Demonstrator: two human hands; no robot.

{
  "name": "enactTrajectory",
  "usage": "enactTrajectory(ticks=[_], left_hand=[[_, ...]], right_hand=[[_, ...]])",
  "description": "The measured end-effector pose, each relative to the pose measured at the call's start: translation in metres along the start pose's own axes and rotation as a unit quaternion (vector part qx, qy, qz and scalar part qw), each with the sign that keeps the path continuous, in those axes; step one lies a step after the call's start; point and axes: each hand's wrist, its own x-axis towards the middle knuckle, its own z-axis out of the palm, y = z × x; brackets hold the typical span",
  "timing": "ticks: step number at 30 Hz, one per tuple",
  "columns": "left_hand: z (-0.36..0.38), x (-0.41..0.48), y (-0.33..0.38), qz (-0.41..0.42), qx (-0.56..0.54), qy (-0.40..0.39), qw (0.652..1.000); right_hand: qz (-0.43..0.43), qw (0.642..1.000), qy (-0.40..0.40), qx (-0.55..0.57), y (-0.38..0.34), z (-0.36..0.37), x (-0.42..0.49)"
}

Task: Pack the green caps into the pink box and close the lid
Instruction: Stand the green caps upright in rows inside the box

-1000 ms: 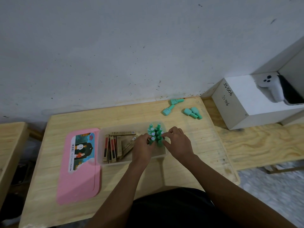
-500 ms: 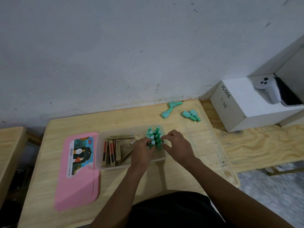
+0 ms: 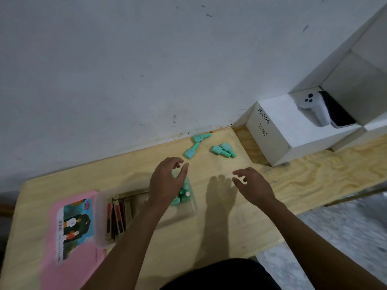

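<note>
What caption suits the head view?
Open left hand and right hand hover near four loose green caps beyond the box.

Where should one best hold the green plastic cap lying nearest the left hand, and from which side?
Probably the wide square end of the green plastic cap, pinched from above across its flat sides: it lies on its side with that end facing the left hand.
</note>
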Motion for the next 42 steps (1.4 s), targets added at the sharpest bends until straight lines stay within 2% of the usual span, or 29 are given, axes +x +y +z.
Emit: enactTrajectory(ticks=[4,7,11,14,19,24,29,33,37,42], left_hand=[[0.034,0.049,-0.002,-0.021,0.047,-0.101,0.994],[0.061,0.083,-0.010,-0.091,0.105,-0.203,0.969],[0.089,0.111,-0.019,-0.164,0.174,-0.280,0.930],[0.104,0.122,-0.021,-0.171,0.200,-0.277,0.924],[0.117,0.130,-0.021,-0.176,0.203,-0.238,0.933],[0.119,0.129,-0.022,-0.172,0.203,-0.237,0.934],[0.111,0.121,-0.025,-0.172,0.117,-0.207,0.956],[0.091,0.114,-0.006,-0.228,-0.021,-0.165,0.959],[0.067,0.098,0.007,-0.309,-0.199,-0.117,0.923],[0.045,0.074,0.018,-0.368,-0.353,-0.080,0.857]], right_hand=[[0.031,0.999,-0.026,-0.007,0.012,-0.004,0.019],[0.028,0.998,-0.047,-0.017,0.013,-0.002,0.040],[0.013,0.998,-0.054,-0.030,0.011,-0.001,0.075],[-0.019,0.998,-0.038,-0.054,0.007,0.000,0.099],[-0.066,0.990,-0.028,-0.121,-0.003,0.006,0.123],[-0.067,0.981,-0.039,-0.176,-0.010,0.013,0.126],[-0.050,0.981,-0.042,-0.184,-0.016,0.020,0.119],[-0.051,0.987,-0.016,-0.153,-0.021,0.018,0.105],[-0.057,0.991,-0.002,-0.121,-0.023,0.016,0.088],[-0.086,0.979,-0.028,-0.183,-0.020,0.011,0.071]])
